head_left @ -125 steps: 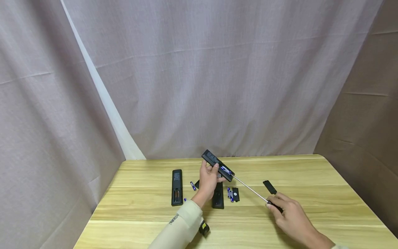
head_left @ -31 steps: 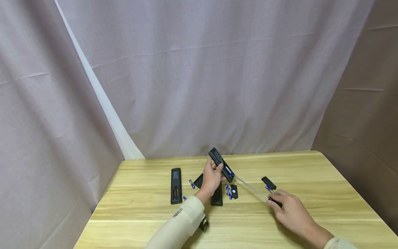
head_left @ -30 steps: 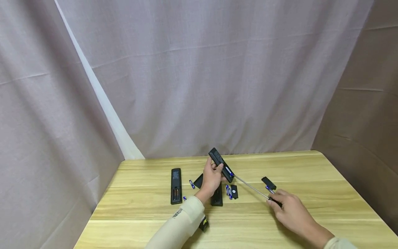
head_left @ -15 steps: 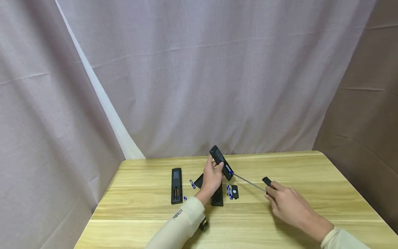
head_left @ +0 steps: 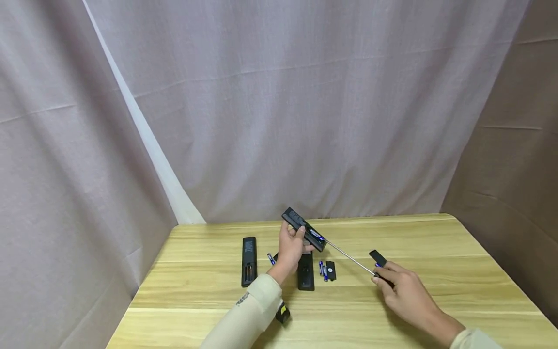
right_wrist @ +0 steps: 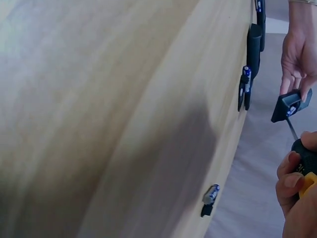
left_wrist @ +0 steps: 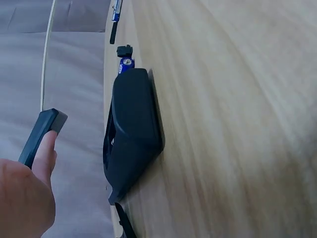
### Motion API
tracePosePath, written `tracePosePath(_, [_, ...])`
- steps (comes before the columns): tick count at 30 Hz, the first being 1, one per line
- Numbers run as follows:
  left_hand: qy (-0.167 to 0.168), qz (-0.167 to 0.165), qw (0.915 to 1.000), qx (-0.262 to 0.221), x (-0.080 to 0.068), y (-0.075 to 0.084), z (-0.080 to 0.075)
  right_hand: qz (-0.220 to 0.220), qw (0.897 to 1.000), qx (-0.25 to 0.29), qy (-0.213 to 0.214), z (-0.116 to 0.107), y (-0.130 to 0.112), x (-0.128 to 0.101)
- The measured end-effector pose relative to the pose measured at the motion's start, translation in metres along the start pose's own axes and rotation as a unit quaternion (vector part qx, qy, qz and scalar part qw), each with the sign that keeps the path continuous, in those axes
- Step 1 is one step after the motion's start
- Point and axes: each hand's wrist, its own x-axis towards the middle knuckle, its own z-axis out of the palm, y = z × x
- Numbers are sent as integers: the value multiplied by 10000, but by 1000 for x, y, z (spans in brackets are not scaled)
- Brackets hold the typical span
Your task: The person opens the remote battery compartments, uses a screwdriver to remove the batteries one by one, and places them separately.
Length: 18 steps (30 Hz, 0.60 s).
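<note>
My left hand [head_left: 293,241] holds a black remote [head_left: 303,229] tilted in the air above the wooden table [head_left: 209,300], thumb on its upper face. The lower end shows a blue battery in the open compartment. My right hand [head_left: 383,278] grips the black and yellow handle [right_wrist: 307,166] of a long screwdriver. Its metal shaft [head_left: 348,257] runs up to the left, with the tip at the remote's open end [right_wrist: 290,105]. The left wrist view shows the held remote [left_wrist: 42,133] against a fingertip [left_wrist: 45,153].
A second remote [head_left: 249,254] lies at the left with its compartment open. A third remote [head_left: 306,277] lies under my left hand. Loose blue batteries [head_left: 321,269], a small cover [head_left: 330,270] and another cover [head_left: 377,257] lie nearby. Curtains close in behind the table.
The held remote has tipped to a flatter angle, its top end swinging left. My right hand has moved slightly down and right with the screwdriver, whose tip stays at the remote.
</note>
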Motion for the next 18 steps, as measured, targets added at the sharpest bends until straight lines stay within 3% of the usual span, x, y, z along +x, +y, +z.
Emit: tracePosePath(18, [44,-31,10000,24,-3,1,2,349,9990,274,50,6,6,-12])
